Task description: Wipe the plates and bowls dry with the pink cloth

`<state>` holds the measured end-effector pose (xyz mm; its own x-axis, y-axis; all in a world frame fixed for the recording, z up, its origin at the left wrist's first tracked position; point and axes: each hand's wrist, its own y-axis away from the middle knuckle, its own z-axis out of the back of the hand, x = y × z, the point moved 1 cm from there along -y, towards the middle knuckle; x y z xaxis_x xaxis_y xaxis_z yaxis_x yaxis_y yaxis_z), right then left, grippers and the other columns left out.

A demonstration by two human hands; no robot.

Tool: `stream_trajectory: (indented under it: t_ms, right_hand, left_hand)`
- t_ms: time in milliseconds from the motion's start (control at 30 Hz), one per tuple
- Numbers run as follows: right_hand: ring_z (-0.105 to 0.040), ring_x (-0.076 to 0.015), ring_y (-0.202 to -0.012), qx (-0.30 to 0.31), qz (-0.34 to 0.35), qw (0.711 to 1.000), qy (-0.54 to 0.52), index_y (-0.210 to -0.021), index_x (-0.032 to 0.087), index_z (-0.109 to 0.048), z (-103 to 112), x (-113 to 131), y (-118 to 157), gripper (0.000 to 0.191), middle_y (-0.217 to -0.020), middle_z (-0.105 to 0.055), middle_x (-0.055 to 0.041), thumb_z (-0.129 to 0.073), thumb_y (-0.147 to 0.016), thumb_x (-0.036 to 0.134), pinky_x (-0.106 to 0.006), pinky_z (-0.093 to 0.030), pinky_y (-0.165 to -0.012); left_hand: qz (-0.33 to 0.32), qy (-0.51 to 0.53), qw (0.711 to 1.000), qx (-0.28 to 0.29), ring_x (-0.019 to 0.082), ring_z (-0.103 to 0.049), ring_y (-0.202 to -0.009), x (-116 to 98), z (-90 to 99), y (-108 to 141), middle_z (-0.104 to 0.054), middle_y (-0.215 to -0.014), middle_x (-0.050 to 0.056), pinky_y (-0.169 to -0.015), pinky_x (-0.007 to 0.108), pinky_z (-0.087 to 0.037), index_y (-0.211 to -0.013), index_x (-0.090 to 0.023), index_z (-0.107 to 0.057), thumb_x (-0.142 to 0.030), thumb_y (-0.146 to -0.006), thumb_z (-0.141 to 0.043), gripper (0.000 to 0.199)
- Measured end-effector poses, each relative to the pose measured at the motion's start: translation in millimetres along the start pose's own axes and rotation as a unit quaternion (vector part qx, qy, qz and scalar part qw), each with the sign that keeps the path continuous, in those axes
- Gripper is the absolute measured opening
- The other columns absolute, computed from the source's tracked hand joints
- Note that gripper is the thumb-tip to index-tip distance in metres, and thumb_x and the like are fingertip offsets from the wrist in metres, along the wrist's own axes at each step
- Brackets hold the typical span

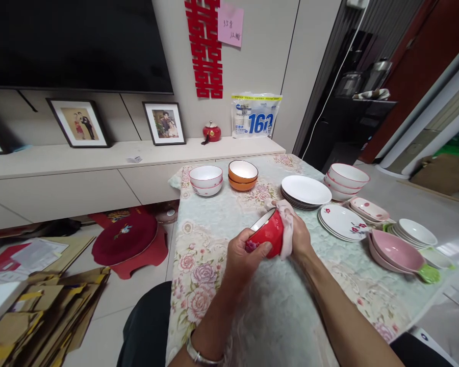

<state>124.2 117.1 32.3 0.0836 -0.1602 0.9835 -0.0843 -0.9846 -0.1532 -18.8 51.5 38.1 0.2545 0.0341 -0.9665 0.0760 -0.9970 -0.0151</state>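
A red bowl (pixel 266 238) with a white inside is tilted on its side above the table. My left hand (pixel 245 253) grips its near left rim, thumb on the red outer wall. Against the bowl's right side, my right hand (pixel 299 235) is closed on a pale pink cloth (pixel 287 229), which covers part of the rim and wall. Some fingers of the right hand are hidden behind the cloth and bowl. Beyond the hands stand two stacked orange bowls (pixel 243 178) and two white bowls with red rims (pixel 206 180).
White plates (pixel 306 189), flowered plates (pixel 340 222), white bowls (pixel 346 178), small dishes (pixel 416 230) and pink dishes (pixel 398 250) stand along the right of the flowered tablecloth (pixel 202 295). Left of the table are a red stool (pixel 126 239) and flattened cardboard (pixel 57 311).
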Motion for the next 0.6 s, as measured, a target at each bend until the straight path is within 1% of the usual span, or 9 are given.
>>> stream_trajectory:
  t_ms: [67,100,133,200,300,367,467,533,600]
  right_hand:
    - [-0.064,-0.0236,-0.066,-0.010,-0.095,0.994,-0.058,-0.089,0.020,-0.069,3.6,-6.7,-4.6,0.040,-0.078,-0.072,-0.0061,-0.057,-0.082,0.057,-0.035,-0.051,-0.059]
    - [-0.061,-0.0226,-0.059,-0.010,-0.124,0.989,-0.077,-0.082,0.019,-0.068,4.2,-9.1,-5.5,0.039,-0.069,-0.070,-0.0061,-0.059,-0.081,0.057,-0.035,-0.049,-0.054]
    - [-0.058,-0.0217,-0.055,-0.011,-0.135,0.987,-0.085,-0.077,0.019,-0.066,4.1,-10.7,-5.7,0.037,-0.064,-0.067,-0.0055,-0.060,-0.080,0.056,-0.034,-0.048,-0.051]
    - [-0.057,-0.0199,-0.055,-0.014,-0.099,0.993,-0.062,-0.074,0.020,-0.063,2.6,-11.2,-4.2,0.033,-0.064,-0.066,-0.0035,-0.062,-0.079,0.053,-0.033,-0.047,-0.054]
    - [-0.060,-0.0203,-0.069,-0.013,-0.014,1.000,0.013,-0.086,0.020,-0.065,-2.8,-8.0,2.9,0.032,-0.080,-0.069,-0.0023,-0.059,-0.083,0.051,-0.033,-0.049,-0.068]
    - [-0.062,-0.0233,-0.086,0.013,0.045,0.995,0.085,-0.098,0.020,-0.066,-9.0,-4.8,9.8,0.034,-0.095,-0.071,-0.0047,-0.056,-0.086,0.050,-0.036,-0.049,-0.082]
    - [-0.057,-0.0267,-0.116,0.046,0.144,0.975,0.164,-0.118,0.020,-0.062,-20.3,-1.1,18.6,0.040,-0.124,-0.065,-0.0091,-0.053,-0.088,0.046,-0.040,-0.039,-0.104]
    - [-0.053,-0.0261,-0.123,0.045,0.156,0.975,0.150,-0.123,0.021,-0.059,-25.9,-0.8,20.1,0.043,-0.131,-0.062,-0.0091,-0.052,-0.089,0.044,-0.041,-0.036,-0.108]
    - [-0.059,-0.0255,-0.113,0.028,0.120,0.987,0.104,-0.116,0.021,-0.062,-28.1,-2.0,17.9,0.038,-0.120,-0.067,-0.0075,-0.052,-0.087,0.044,-0.039,-0.042,-0.101]
  left_hand:
    - [0.004,0.049,0.999,-0.006,0.010,-0.040,-0.054,1.3,-1.2,-0.2,-0.048,-0.056,-0.005,-0.053,0.023,-0.034,-0.066,-0.017,-0.058,-0.035,-0.062,-0.079,0.028]
    - [0.006,0.078,0.997,-0.013,0.009,-0.040,-0.054,2.2,-1.6,-0.9,-0.048,-0.056,-0.005,-0.054,0.023,-0.034,-0.066,-0.017,-0.057,-0.034,-0.061,-0.080,0.029]
    - [0.007,0.103,0.994,-0.020,0.009,-0.040,-0.054,3.2,-1.6,-1.7,-0.048,-0.056,-0.005,-0.055,0.023,-0.035,-0.066,-0.017,-0.057,-0.034,-0.061,-0.080,0.029]
    - [0.006,0.123,0.992,-0.035,0.009,-0.040,-0.055,5.4,-0.7,-3.8,-0.049,-0.057,-0.005,-0.056,0.023,-0.036,-0.067,-0.017,-0.056,-0.034,-0.063,-0.079,0.029]
    - [-0.003,0.070,0.996,-0.058,0.009,-0.041,-0.056,9.3,3.2,-7.1,-0.050,-0.059,-0.005,-0.055,0.022,-0.036,-0.069,-0.016,-0.057,-0.035,-0.065,-0.078,0.028]
    - [-0.013,0.023,0.997,-0.078,0.009,-0.041,-0.056,11.6,6.4,-9.1,-0.050,-0.059,-0.005,-0.054,0.022,-0.036,-0.070,-0.017,-0.057,-0.037,-0.068,-0.076,0.028]
    - [-0.033,-0.012,0.993,-0.113,0.010,-0.042,-0.056,12.2,9.5,-10.6,-0.051,-0.060,-0.005,-0.055,0.022,-0.038,-0.071,-0.017,-0.057,-0.037,-0.071,-0.073,0.025]
    - [-0.039,-0.032,0.991,-0.124,0.011,-0.042,-0.056,10.5,9.7,-9.8,-0.052,-0.060,-0.005,-0.055,0.023,-0.039,-0.072,-0.018,-0.058,-0.037,-0.072,-0.071,0.023]
    - [-0.047,-0.069,0.988,-0.127,0.011,-0.043,-0.055,7.3,8.6,-7.3,-0.052,-0.060,-0.004,-0.055,0.024,-0.039,-0.072,-0.019,-0.059,-0.037,-0.072,-0.071,0.022]
